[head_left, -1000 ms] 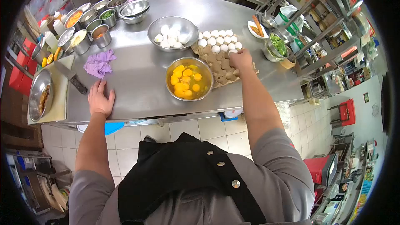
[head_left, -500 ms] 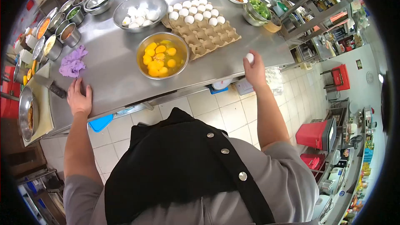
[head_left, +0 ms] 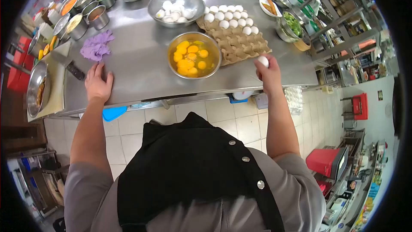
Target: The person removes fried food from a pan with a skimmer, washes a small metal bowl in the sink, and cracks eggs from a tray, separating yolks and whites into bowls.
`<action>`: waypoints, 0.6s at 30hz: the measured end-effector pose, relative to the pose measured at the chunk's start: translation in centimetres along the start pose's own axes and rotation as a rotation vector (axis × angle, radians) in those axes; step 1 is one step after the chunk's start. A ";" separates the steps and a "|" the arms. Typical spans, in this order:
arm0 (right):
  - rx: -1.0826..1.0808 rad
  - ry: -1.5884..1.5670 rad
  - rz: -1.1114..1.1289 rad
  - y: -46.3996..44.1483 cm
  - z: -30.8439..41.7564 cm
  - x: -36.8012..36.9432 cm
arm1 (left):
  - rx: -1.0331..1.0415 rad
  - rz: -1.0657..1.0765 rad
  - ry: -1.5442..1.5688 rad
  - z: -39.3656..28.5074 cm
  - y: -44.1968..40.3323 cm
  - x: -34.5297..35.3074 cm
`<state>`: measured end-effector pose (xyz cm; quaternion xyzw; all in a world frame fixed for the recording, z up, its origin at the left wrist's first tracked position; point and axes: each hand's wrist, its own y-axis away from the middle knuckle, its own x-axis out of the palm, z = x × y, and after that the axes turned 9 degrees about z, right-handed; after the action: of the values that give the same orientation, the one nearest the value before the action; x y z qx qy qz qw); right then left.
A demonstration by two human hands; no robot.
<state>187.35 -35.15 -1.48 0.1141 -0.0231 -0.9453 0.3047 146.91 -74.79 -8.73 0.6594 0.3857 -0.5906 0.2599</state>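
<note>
My right hand (head_left: 270,75) is closed around a white egg (head_left: 263,62), just above the front edge of the steel table, near the carton's right corner. Resting flat on the tabletop with fingers spread, my left hand (head_left: 98,84) lies close to a knife (head_left: 74,69) and a crumpled purple cloth (head_left: 96,45). Between my hands stands a metal bowl (head_left: 171,65) with several yolks (head_left: 192,49) in clear egg white. Behind it, a larger bowl (head_left: 156,0) holds white eggshells (head_left: 174,13). The cardboard egg tray (head_left: 242,45) has whole eggs in its back rows and bare front cups.
Metal pots of ingredients (head_left: 98,18) crowd the back left. A pan (head_left: 38,88) sits on a cutting board (head_left: 59,77) at the left end. On the right are a bowl of chopped greens (head_left: 292,26) and a white dish (head_left: 269,7), beside metal racks.
The view has shifted, so the table's contents appear further right. My right hand, with the egg, has come nearer the tray and bowl. My left hand stays on the table.
</note>
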 end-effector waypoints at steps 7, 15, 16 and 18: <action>-0.290 0.401 0.250 -3.3 6.0 10.3 | -0.006 0.002 -0.003 0.0 0.2 -0.1; -0.322 0.875 0.386 -4.0 6.4 15.1 | -0.029 0.009 0.025 0.0 0.1 -0.2; -0.328 0.886 0.388 -4.1 6.4 15.2 | -0.028 0.012 0.029 0.0 0.1 -0.3; -0.298 0.909 0.402 -3.9 6.5 15.5 | -0.034 0.013 0.029 -0.1 0.1 -0.3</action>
<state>171.38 -41.19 1.25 0.4621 0.2249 -0.7161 0.4724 147.05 -74.84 -8.39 0.6661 0.3950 -0.5726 0.2691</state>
